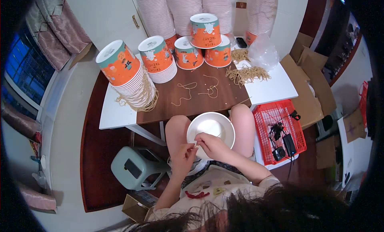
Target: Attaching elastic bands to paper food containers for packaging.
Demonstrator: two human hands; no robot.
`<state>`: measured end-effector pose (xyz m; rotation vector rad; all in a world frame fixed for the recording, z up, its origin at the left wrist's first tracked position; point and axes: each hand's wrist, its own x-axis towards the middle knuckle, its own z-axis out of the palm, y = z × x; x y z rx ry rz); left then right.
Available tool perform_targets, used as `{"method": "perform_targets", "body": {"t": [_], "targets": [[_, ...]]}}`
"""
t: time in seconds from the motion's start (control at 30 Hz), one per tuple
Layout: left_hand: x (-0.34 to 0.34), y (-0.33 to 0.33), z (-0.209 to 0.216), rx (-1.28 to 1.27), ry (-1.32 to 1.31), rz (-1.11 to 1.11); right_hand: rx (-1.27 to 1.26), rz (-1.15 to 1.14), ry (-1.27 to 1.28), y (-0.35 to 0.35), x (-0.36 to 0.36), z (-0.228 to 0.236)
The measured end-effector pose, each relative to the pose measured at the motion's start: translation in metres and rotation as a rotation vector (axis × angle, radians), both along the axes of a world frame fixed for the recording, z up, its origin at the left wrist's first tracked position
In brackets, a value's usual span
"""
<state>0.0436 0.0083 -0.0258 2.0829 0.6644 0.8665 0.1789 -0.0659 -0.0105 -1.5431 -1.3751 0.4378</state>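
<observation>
A white paper bucket sits between my thighs, its open mouth facing up. At its near left rim my left hand is closed in a pinch, the fingertips almost meeting those of my right hand. My right hand reaches over the bucket's near rim, also pinching. A small pale bit shows between the fingertips; what it is I cannot make out. Beyond the bucket, a tan cord and another curled tan cord lie loose on the brown table.
Upside-down orange buckets stand across the table; cords drape over the left stack. A cord pile and clear plastic bag lie at right. A red basket holds cables. A stool bears a phone.
</observation>
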Motion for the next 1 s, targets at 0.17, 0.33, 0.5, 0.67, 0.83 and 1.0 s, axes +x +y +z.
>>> {"method": "perform_targets", "body": {"t": [0.17,0.33,0.5,0.67,0.83,1.0], "targets": [[0.0,0.0,-0.001,-0.112,-0.013,0.03,0.057,0.029,-0.064,-0.001,0.0,-0.001],[-0.004,0.004,-0.001,-0.213,0.022,0.005,0.001,0.083,-0.043,-0.006,0.002,0.008],[-0.004,0.005,0.006,-0.028,0.082,-0.015,0.043,0.106,-0.101,-0.005,0.005,0.002],[-0.01,0.015,-0.007,0.379,0.059,-0.089,-0.033,0.136,-0.052,-0.006,0.002,0.005],[-0.014,0.019,-0.016,0.715,0.117,-0.1,-0.054,0.121,-0.033,-0.003,-0.001,-0.005],[-0.01,0.022,-0.018,0.734,0.092,-0.09,-0.075,0.064,-0.068,0.008,0.001,-0.02]]}}
